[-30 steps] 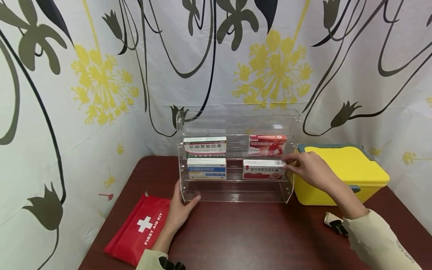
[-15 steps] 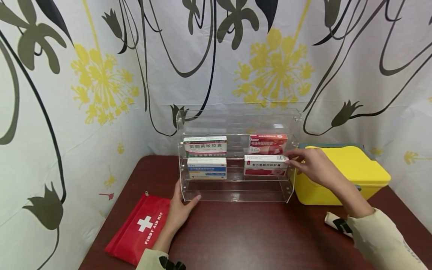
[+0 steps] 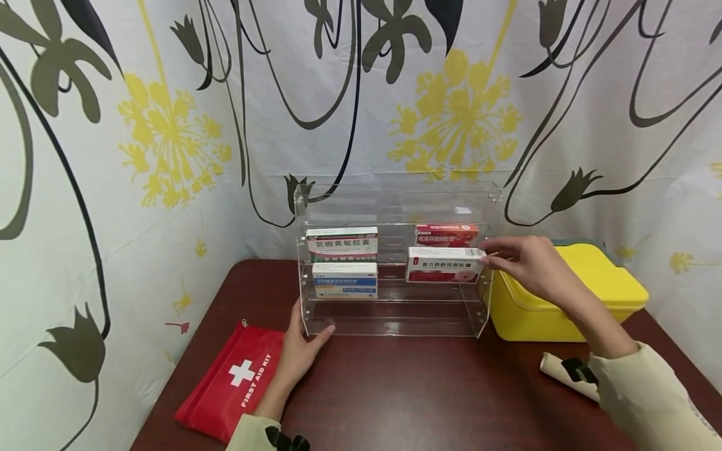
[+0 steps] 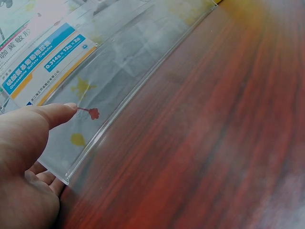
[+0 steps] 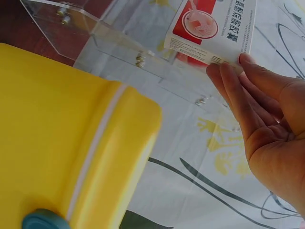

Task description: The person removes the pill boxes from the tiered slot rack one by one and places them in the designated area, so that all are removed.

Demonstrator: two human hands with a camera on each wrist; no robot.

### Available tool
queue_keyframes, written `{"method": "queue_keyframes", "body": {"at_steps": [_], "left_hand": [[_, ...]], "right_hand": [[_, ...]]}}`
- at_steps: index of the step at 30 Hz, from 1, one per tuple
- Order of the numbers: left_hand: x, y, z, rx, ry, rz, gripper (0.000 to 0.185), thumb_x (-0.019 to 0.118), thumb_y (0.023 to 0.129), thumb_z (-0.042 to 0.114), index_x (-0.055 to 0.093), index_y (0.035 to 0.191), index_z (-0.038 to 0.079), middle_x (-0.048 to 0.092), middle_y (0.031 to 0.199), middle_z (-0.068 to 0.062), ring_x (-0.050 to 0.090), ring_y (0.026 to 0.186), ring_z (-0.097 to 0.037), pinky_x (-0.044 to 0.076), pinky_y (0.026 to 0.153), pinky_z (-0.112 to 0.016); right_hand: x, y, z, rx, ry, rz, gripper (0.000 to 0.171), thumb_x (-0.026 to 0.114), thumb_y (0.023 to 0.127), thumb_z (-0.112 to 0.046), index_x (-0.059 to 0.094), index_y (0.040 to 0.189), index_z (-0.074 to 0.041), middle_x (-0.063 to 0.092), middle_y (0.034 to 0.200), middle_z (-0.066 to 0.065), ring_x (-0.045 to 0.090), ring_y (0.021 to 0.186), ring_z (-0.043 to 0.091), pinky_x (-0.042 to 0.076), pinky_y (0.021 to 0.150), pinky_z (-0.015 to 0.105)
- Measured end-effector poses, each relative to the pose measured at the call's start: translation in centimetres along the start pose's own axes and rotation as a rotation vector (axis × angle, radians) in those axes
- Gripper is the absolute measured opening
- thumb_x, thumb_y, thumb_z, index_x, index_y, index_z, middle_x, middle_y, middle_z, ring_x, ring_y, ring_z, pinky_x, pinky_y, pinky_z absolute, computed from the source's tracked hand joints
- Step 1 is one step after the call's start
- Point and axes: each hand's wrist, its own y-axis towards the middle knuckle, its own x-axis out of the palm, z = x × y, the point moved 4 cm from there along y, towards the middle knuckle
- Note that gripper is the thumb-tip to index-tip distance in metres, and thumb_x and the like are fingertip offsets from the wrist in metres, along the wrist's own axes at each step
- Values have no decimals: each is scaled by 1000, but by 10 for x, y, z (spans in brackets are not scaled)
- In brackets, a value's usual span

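Note:
My right hand (image 3: 530, 266) pinches the right end of a white-and-red medicine box (image 3: 442, 264) between thumb and fingertips. That box is raised in front of the clear acrylic display rack (image 3: 395, 327), partly covering a red medicine box (image 3: 445, 235) on the upper tier. In the right wrist view the thumb and fingers meet at the box's corner (image 5: 214, 28). My left hand (image 3: 299, 351) holds the rack's lower left corner, thumb in front and other fingers around the side panel. Close to that thumb stands a white, blue and yellow medicine box (image 3: 345, 280), below a white-and-green medicine box (image 3: 342, 244).
A red first aid pouch (image 3: 231, 382) lies left of the rack, beside my left forearm. A yellow storage box (image 3: 541, 307) stands right of the rack, beneath my right forearm. Everything rests on a dark wooden table (image 3: 429, 388). Patterned cloth (image 3: 169, 250) hangs behind.
My right hand has lifted the white-and-red medicine box up from the rack's lower tier, bringing it in front of the red box. The left hand has stayed at the rack's corner.

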Motion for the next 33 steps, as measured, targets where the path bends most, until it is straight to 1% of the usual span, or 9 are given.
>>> {"method": "queue_keyframes", "body": {"at_steps": [2, 5, 9, 12, 15, 18, 23, 28, 33], "left_hand": [[0, 0, 0, 2, 3, 0, 88, 77, 84, 7, 24, 154, 11, 42, 147, -19, 43, 132, -37, 34, 106, -55], [2, 3, -17, -9, 18, 1, 89, 79, 84, 14, 24, 155, 21, 42, 148, -12, 43, 133, -30, 34, 107, -51], [3, 4, -18, 0, 21, 7, 90, 79, 84, 14, 24, 155, 19, 43, 148, -13, 44, 132, -31, 33, 107, -53], [1, 1, 0, 10, 11, 4, 88, 78, 84, 8, 25, 154, 10, 43, 147, -19, 43, 131, -38, 33, 106, -56], [0, 0, 3, -1, 11, 0, 87, 78, 84, 8, 25, 154, 11, 43, 147, -18, 43, 132, -36, 33, 107, -53], [0, 0, 3, -4, 11, 0, 87, 78, 85, 9, 25, 154, 11, 43, 147, -18, 43, 132, -36, 32, 108, -53], [0, -1, 1, 1, -6, 2, 88, 77, 84, 7, 24, 154, 10, 42, 147, -19, 42, 133, -37, 32, 107, -54], [-1, -2, 1, -6, 7, -2, 88, 77, 85, 9, 23, 155, 12, 40, 149, -19, 40, 134, -37, 32, 108, -54], [-1, -2, 1, -1, 19, -4, 88, 77, 85, 9, 23, 155, 10, 40, 148, -20, 41, 134, -37, 32, 107, -54]], "right_hand": [[-3, 1, -1, -3, -8, 9, 24, 74, 89, -20, 74, 111, -9, 73, 99, 6, 72, 82, 19, 54, 67, 26], [-8, 2, -4, -8, -15, 13, 25, 73, 90, -21, 74, 113, -11, 73, 101, 6, 71, 82, 19, 54, 66, 25], [-18, 1, -7, 6, -12, 18, 25, 75, 88, -20, 74, 112, -13, 73, 102, 7, 72, 82, 21, 53, 64, 21], [-25, 0, -10, 18, -17, 29, 26, 76, 87, -17, 73, 112, -12, 73, 100, 9, 72, 80, 22, 51, 62, 18], [-31, -3, -14, 26, -21, 34, 26, 76, 86, -16, 74, 112, -11, 73, 98, 8, 72, 77, 20, 51, 60, 18], [-34, -9, -15, 62, -9, 20, 26, 77, 86, -19, 74, 111, -16, 73, 96, 3, 71, 76, 15, 50, 59, 20], [-28, -25, -14, 115, 69, -85, 26, 74, 89, -27, 74, 112, -17, 73, 95, 0, 69, 75, 17, 48, 54, 26], [-10, -41, -9, 115, 171, -199, 24, 75, 88, -24, 74, 110, -15, 72, 93, -4, 66, 72, 14, 51, 58, 26], [19, -58, -1, 152, 330, -401, 25, 72, 90, -27, 74, 109, -10, 71, 93, -4, 65, 76, 12, 54, 66, 25]]}}
